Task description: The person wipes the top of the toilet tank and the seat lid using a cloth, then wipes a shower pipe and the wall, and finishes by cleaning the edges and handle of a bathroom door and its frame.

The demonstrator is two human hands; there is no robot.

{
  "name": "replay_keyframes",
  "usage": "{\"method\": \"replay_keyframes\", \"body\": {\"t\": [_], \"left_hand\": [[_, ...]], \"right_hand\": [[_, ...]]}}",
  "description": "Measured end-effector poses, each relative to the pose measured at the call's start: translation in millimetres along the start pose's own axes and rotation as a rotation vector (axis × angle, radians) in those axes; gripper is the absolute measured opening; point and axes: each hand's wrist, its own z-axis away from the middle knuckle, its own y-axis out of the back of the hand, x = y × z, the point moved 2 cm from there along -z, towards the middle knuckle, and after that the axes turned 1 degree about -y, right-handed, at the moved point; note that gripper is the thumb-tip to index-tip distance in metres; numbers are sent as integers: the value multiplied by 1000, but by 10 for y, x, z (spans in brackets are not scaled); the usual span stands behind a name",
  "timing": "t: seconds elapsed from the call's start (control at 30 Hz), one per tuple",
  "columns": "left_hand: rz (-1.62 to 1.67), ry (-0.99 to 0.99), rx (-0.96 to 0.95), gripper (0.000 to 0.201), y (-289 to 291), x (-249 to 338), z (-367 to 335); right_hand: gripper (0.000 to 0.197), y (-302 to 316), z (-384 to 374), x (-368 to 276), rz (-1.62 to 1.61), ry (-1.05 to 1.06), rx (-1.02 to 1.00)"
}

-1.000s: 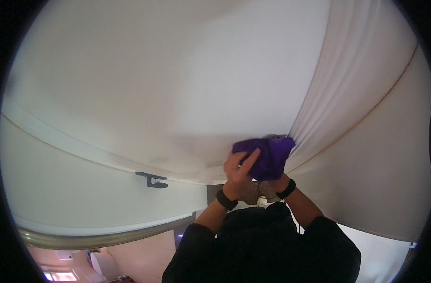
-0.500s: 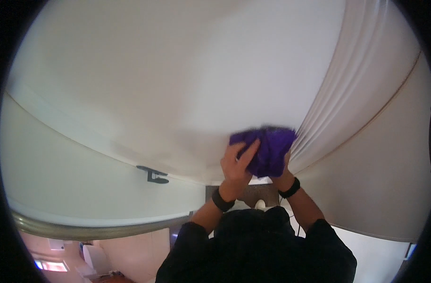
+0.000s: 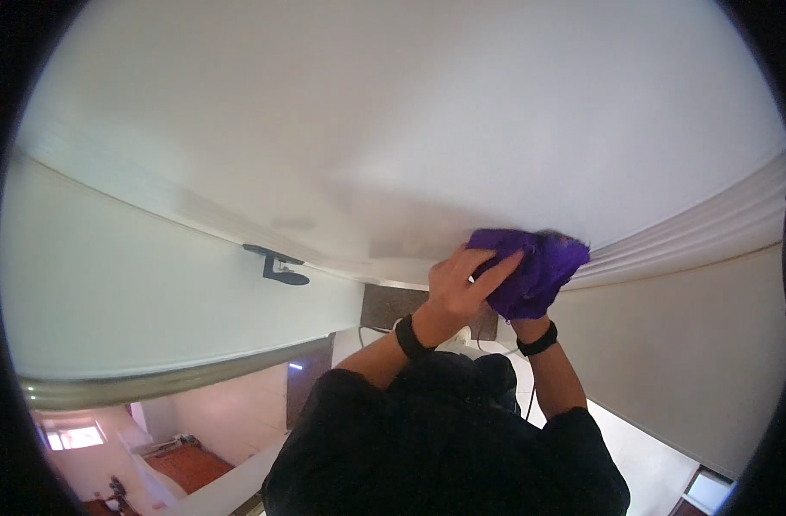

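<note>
A purple cloth (image 3: 531,273) is bunched between my two hands, close to a broad, smooth white surface (image 3: 393,112). My left hand (image 3: 458,285) grips its left side, with the fingers bent over the front of it. Most of my right hand (image 3: 529,328) is hidden behind the cloth; only its wrist end shows under the cloth's lower edge. The cloth's far edge is darker and seems to touch the white surface, though the exact contact is hard to see.
A dark lever handle (image 3: 279,265) sticks out from a pale door panel (image 3: 135,267) on the left. Ribbed white trim (image 3: 694,219) runs along the right side. Below lie a brown mat (image 3: 393,305) and a dark cable (image 3: 531,400). A reddish-brown surface (image 3: 187,464) shows in the room at lower left.
Both hands and the cloth have moved to the right. My view has turned, so the ribbed trim lies flatter at the right and more of the room shows at lower left.
</note>
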Motion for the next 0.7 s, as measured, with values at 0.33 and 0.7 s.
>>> {"method": "replay_keyframes", "body": {"t": [0.33,0.7], "left_hand": [[-69,303,-190,59,398,-865,1382],[-220,312,223,45,1438,-1321,1029]], "right_hand": [[39,-99,43,1013,1180,94,-83],[41,-1565,-568,1582,1810,898,-450]]}}
